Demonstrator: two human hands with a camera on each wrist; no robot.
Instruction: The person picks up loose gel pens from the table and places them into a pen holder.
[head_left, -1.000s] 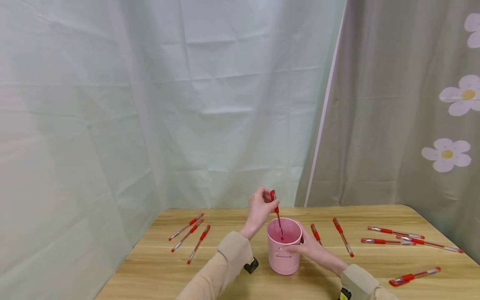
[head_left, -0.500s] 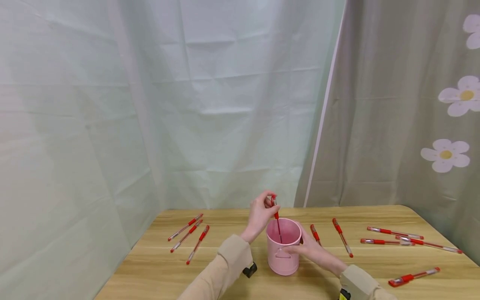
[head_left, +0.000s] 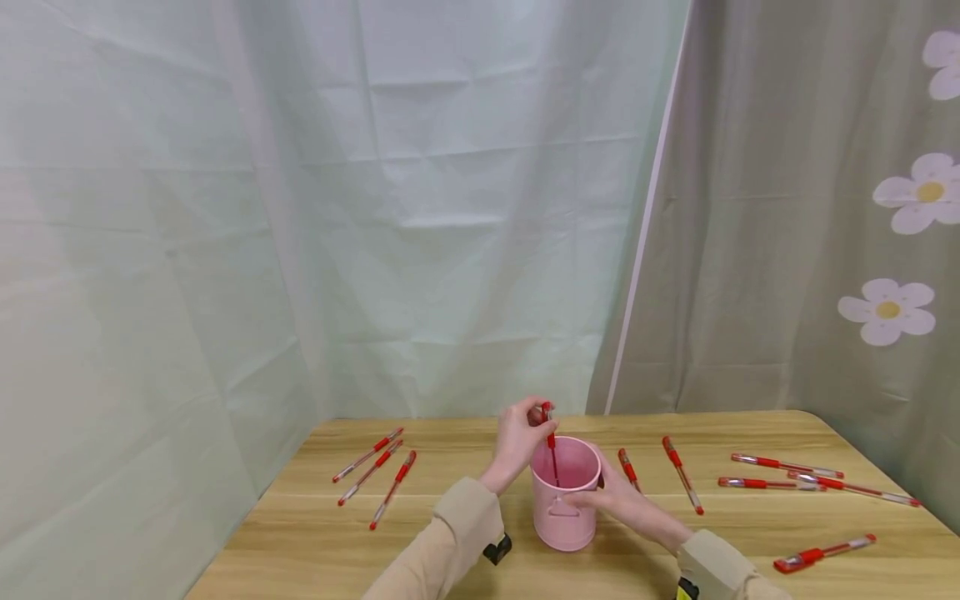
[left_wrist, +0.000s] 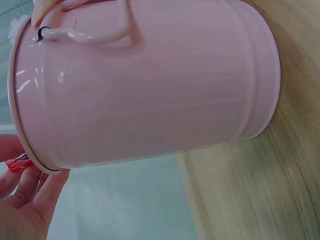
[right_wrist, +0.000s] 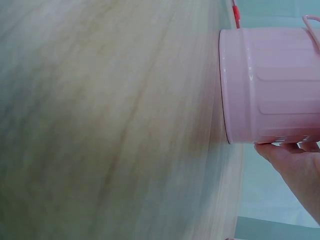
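Observation:
A pink metal bucket (head_left: 565, 525) with small wire handles stands upright on the wooden table. My left hand (head_left: 517, 437) pinches a red gel pen (head_left: 551, 439) near its capped end, and the pen points down into the bucket's mouth. In the left wrist view, fingers (left_wrist: 47, 197) of that hand lie right at the bucket's rim, with a bit of red pen between them. My right hand (head_left: 618, 498) grips the bucket from the right side, its thumb across the front near the handle. The right wrist view has its fingers (right_wrist: 287, 160) against the bucket wall.
Several red pens lie on the table (head_left: 300, 550): a group at the left (head_left: 392, 490), one close behind the right hand (head_left: 628, 468), another slanted pen (head_left: 682, 475), crossed pens at the far right (head_left: 787, 465) and a nearer pen (head_left: 825, 553). Curtains (head_left: 465, 208) hang behind the table.
My left hand has moved down with the pen, which now reaches deeper into the bucket. The right hand keeps its grip on the bucket. The whole view has shifted very slightly.

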